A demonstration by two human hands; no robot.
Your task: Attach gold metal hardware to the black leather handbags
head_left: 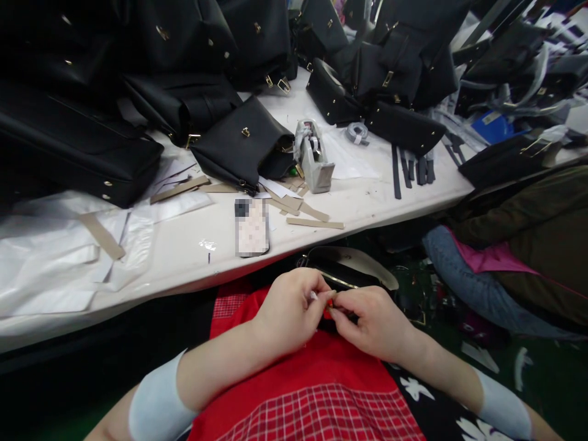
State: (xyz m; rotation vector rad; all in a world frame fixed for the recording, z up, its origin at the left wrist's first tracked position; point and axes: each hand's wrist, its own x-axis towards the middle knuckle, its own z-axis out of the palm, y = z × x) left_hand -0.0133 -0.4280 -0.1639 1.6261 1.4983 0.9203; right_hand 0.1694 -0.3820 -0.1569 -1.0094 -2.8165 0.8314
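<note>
My left hand [291, 309] and my right hand [374, 318] meet over my lap, fingertips almost touching. Both are closed in a pinch. A small whitish bit [313, 296] shows at the left fingers; its kind cannot be made out. Whatever the right fingers hold is hidden by them. Just beyond the hands, below the table edge, is a black item with a gold zipper [340, 280] and a pale curved flap or panel. Under my forearms lies a red apron [331, 364] with a checked part.
A white table [184, 245] bears a phone [252, 229], a tape dispenser [316, 159], a tape roll [357, 133], cardboard strips [315, 223] and several black handbags [243, 138]. Dark strips [395, 171] lie farther right. A person in jeans [463, 275] sits close on the right.
</note>
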